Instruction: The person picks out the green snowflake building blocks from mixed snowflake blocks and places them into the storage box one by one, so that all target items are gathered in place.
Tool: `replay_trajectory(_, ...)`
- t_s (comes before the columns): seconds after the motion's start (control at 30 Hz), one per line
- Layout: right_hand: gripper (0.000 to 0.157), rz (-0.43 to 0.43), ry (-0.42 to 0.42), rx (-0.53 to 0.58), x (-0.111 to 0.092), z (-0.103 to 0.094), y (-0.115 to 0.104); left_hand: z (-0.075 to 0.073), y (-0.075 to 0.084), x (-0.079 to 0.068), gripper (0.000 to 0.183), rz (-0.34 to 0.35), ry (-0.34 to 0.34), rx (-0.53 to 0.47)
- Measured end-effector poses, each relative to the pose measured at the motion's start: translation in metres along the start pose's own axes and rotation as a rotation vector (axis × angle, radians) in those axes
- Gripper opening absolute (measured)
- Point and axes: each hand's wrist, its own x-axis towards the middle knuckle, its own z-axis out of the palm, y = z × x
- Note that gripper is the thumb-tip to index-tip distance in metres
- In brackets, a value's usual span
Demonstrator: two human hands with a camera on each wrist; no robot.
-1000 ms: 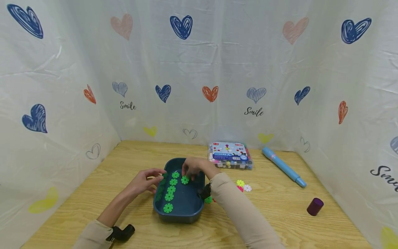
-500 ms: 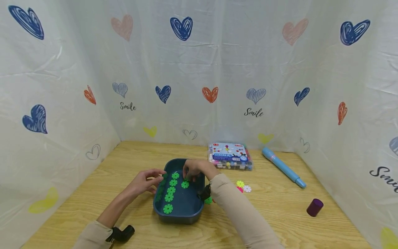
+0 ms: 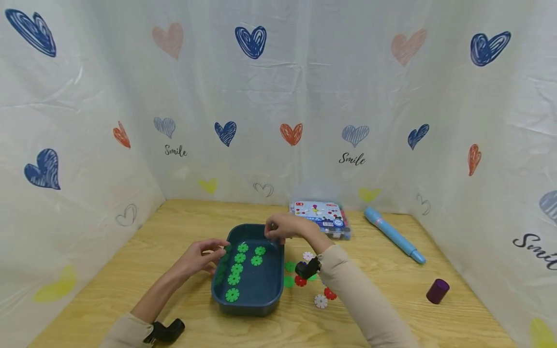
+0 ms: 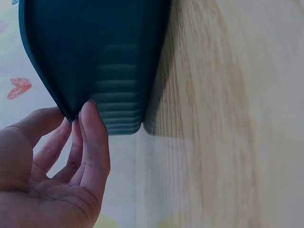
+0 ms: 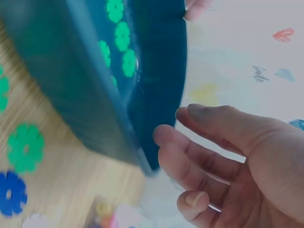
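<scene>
A dark blue plastic tray (image 3: 263, 290) stands on the table. Inside it, green snowflake discs (image 3: 233, 279) line up in a column along the left, with two more green discs (image 3: 256, 260) beside them. My left hand (image 3: 197, 256) is at the tray's left side; the left wrist view shows thumb and fingers (image 4: 95, 137) pinching the rim. Over the far right corner is my right hand (image 3: 287, 226). In the right wrist view its fingers (image 5: 178, 161) are loosely bent beside the rim, with nothing seen between them.
Loose snowflake discs lie right of the tray, among them a white one (image 3: 321, 301) and a red one (image 3: 300, 281). Behind are a clear box of colourful pieces (image 3: 322, 217) and a light blue tube (image 3: 393, 235). A purple cylinder (image 3: 437, 291) lies at right.
My right hand has let go of a green disc and moved up and right to the tray's far corner. Two discs now show in the second column. The left hand stays at the rim.
</scene>
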Motion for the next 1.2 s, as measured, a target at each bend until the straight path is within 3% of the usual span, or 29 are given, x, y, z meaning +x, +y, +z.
replay_trajectory(0.3,0.017,-0.059,0.022,0.01,-0.043,-0.004,0.02,-0.001,-0.004,-0.001,0.045,0.012,-0.008,-0.002)
replay_trajectory(0.6,0.016,-0.033,0.01,0.014,-0.079,0.013,0.053,-0.002,-0.005,0.001,0.047,-0.007,0.001,-0.005)
replay_trajectory(0.97,0.007,0.008,0.008,0.021,-0.101,0.037,0.076,-0.002,-0.003,-0.001,0.049,0.017,-0.018,-0.016)
replay_trajectory(1.2,0.011,-0.012,0.018,0.013,-0.107,0.044,0.079,-0.001,-0.001,-0.002,0.049,0.02,-0.018,-0.016)
